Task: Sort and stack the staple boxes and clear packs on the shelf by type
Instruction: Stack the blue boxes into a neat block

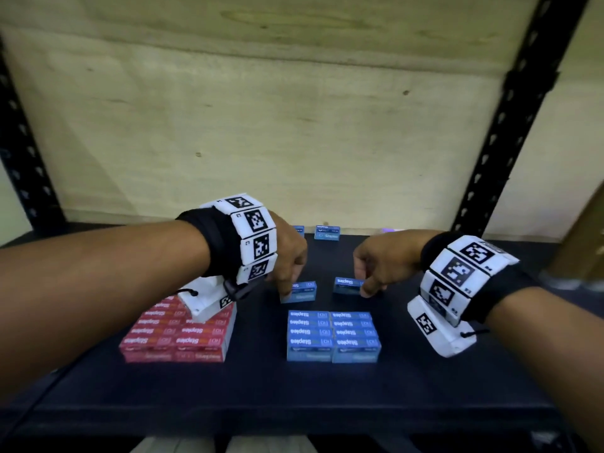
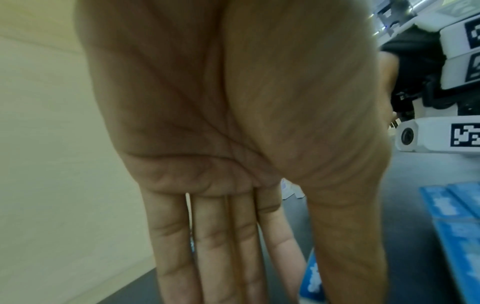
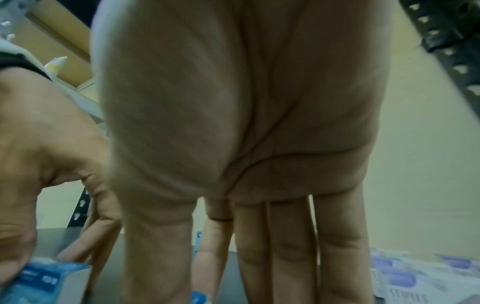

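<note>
Blue staple boxes already form your stack point(image 1: 333, 335) nearest the shelf's point(image 1: 294, 393) front edge, with the red stack point(image 1: 178, 335) to its left, so colours stay apart. Just behind, your left hand point(image 1: 287, 256) pinches one loose blue box point(image 1: 299, 291) and your right hand point(image 1: 376, 266) another point(image 1: 348, 285), probably bound for that stack. Two more blue boxes point(image 1: 327, 232) wait by the back edge.

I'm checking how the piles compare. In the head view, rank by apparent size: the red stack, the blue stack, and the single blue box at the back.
1. red stack and blue stack: look much alike, and the left wrist camera hides part of the red one, so I won't rank them.
2. single blue box at the back: plainly smallest, though also farthest.
</note>
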The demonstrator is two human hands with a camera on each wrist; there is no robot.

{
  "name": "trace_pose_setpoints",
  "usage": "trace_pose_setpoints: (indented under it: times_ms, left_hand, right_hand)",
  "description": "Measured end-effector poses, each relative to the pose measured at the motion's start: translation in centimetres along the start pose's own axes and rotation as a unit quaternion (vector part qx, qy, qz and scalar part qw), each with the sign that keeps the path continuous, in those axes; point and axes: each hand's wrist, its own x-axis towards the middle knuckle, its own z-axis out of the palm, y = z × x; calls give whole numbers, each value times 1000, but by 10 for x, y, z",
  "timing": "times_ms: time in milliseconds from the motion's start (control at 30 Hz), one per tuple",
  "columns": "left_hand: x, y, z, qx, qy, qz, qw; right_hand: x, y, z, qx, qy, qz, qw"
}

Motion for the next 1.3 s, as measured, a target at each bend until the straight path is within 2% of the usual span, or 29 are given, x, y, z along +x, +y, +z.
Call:
trace_pose_setpoints:
  times_ms: [367, 500, 700, 1167, 1300]
  left_hand:
    - [-36, 12, 15, 43, -56, 20, 997]
    - [-37, 5, 12, 13, -75, 52, 996]
    - [-29, 6, 11, 16, -95, 81, 992]
    - [-21, 16, 9, -1, -118, 75, 990]
    - [-21, 18, 10, 8, -98, 62, 993]
  right_hand:
    - [-41, -3, 10, 18, -33, -29, 999]
    - [-42, 5, 7, 44, -72, -42, 996]
    - [-29, 4, 7, 31, -82, -63, 994]
    - [-14, -6, 7, -2, -98, -60, 993]
    - [-14, -7, 8, 1, -97, -53, 994]
